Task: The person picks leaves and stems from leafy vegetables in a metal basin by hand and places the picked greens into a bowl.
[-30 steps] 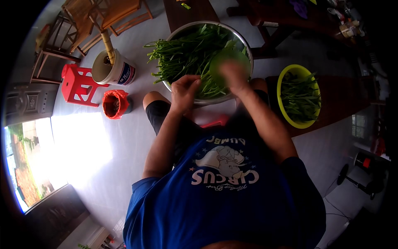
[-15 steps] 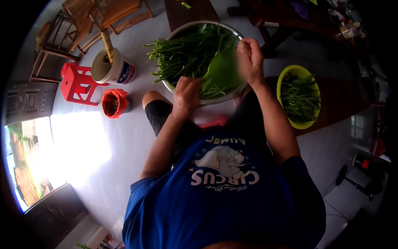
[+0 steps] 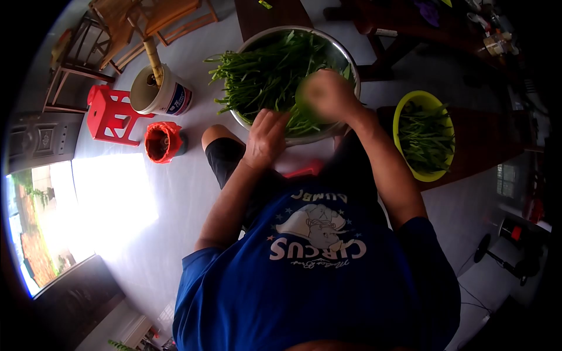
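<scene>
A large metal basin point(image 3: 355, 67) in front of my knees is heaped with long-stemmed leafy green vegetables point(image 3: 263, 70), their stems sticking out over its left side. My left hand point(image 3: 266, 137) is at the basin's near rim, fingers curled closed on vegetable stems. Over the right part of the heap, my right hand point(image 3: 336, 96) is closed, its knuckles up. A blurred patch covers its fingertips, so what they hold cannot be made out.
To the right, a yellow-green basin point(image 3: 396, 137) of cut greens stands on a dark wooden bench point(image 3: 486, 140). On the left are a red plastic stool point(image 3: 108, 120), a white bucket point(image 3: 170, 88) with a bamboo stick, and a red-lined bin point(image 3: 175, 140). Wooden chairs point(image 3: 164, 20) stand behind.
My right hand has moved left and down from the basin's right rim to over the greens. My left hand stays at the near rim, having shifted only slightly.
</scene>
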`<state>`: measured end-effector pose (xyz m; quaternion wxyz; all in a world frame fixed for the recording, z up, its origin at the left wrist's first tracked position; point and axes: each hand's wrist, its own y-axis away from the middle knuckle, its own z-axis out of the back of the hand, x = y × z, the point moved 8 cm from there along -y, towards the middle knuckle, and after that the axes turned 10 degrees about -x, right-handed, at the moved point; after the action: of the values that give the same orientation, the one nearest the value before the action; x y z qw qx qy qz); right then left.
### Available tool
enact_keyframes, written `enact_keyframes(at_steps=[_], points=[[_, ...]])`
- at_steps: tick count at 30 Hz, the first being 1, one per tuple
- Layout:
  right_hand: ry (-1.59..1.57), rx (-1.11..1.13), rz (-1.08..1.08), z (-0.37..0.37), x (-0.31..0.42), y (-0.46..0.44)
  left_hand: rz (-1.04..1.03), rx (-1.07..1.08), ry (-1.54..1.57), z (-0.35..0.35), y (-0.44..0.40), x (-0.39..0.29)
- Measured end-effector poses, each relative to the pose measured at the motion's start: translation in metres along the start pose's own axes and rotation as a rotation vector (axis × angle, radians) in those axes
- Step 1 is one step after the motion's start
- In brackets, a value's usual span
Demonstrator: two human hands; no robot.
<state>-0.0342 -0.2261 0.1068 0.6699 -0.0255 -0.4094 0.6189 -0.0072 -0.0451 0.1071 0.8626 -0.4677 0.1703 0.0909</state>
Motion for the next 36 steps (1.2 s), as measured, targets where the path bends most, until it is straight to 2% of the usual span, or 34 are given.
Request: enact_keyframes(at_steps=[6,9,18,24,27,33,36], points=[[-0.02,-0.027,-0.007,-0.001,-0.004,0.005,-0.031,0.039,-0.005,-0.004,0.0,-0.002],[-0.101,-0.024,-0.096,0.001,-0.004,0.007,-0.044,0.065,0.0,-0.008,0.002,-0.004],[-0.076,0.088,-0.094,-0.012,-0.021,0.021,-0.074,0.089,0.01,-0.011,0.002,-0.008],[-0.191,0.187,-0.251,-0.025,-0.036,0.03,-0.083,0.107,0.031,-0.016,0.006,-0.011],[-0.113,0.25,-0.191,-0.024,-0.035,0.035,-0.091,0.128,0.025,-0.018,0.007,-0.012],[-0.162,0.367,-0.225,-0.03,-0.036,0.04,-0.092,0.124,0.025,-0.019,0.008,-0.013],[-0.227,0.305,-0.172,-0.026,-0.032,0.036,-0.09,0.124,0.025,-0.019,0.008,-0.011]])
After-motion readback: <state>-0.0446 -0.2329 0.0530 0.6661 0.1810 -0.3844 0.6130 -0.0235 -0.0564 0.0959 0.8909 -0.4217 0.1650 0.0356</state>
